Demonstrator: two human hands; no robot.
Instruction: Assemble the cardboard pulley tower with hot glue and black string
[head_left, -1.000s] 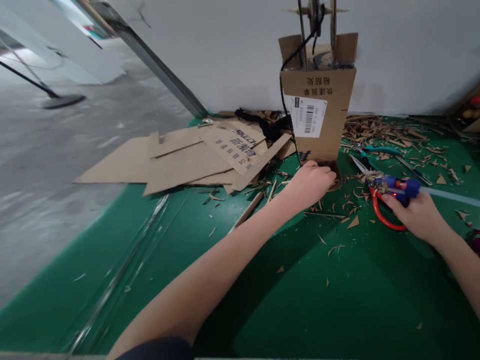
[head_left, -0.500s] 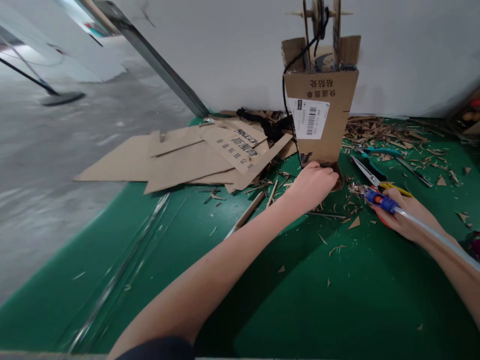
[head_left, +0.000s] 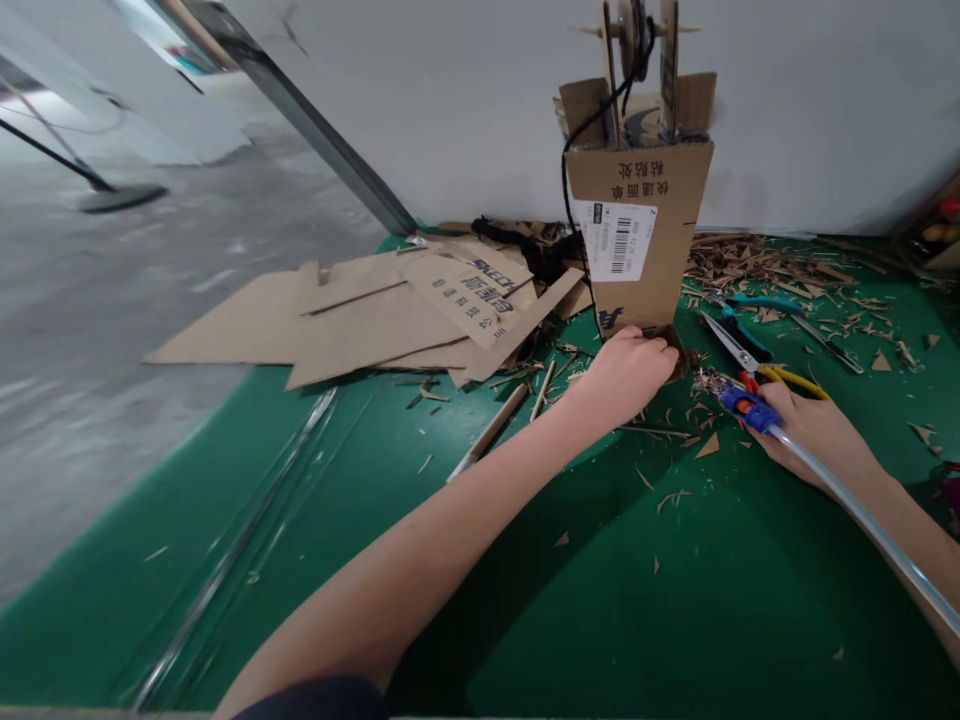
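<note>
Head view: a tall brown box [head_left: 667,240] stands close to the back edge of the green table [head_left: 600,600]. Its front has a white sticker [head_left: 621,242] and black writing on it. Two cardboard strips [head_left: 670,70] poke up from the top of the box, with a wheel [head_left: 627,40] between them. A black string [head_left: 565,185] hangs from the wheel down the left side of the box.

The left hand [head_left: 628,370] is at the bottom of the box, on the side that faces the table's front edge. Its fingers are curled, but the tips are hidden, so I cannot tell if they pinch anything. The right hand [head_left: 810,430] grasps a blue glue gun [head_left: 761,412]. A long, clear glue stick [head_left: 862,522] comes out of its back end and passes over the right arm. The gun's tip has messy bits on it and is near the bottom right corner of the box.

Scissors [head_left: 729,342] with red and yellow handles lie just beside the right hand, with the blades pointing to the back edge. Little brown scraps [head_left: 757,265] pile up along that edge. Flat cardboard sheets [head_left: 360,325] lie by the back left corner and stick out over the left edge.
</note>
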